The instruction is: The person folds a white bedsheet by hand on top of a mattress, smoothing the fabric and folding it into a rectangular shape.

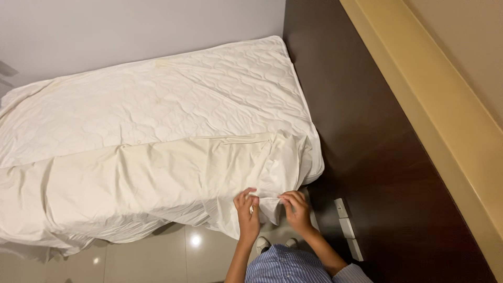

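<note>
White bed sheet [141, 183] draped over quilted mattress [173, 99], hanging off near edge. Left hand [248, 209] fingers curled, pinching sheet's corner edge. Right hand [296, 208] just beside, pinching same edge. Dark headboard panel [367, 136] at right.

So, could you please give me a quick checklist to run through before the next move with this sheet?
1. Both hands on the cloth: left hand and right hand pinch the edge of the cream smooth bed sheet: ok.
2. Sheet lying flat: creased and bunched: not ok.
3. Sheet off the glossy tiled floor: its edge hangs low: cannot tell.
4. White quilted mattress pad lying smooth: ok.
5. Sheet covering the pad: only the near part: not ok.
</note>
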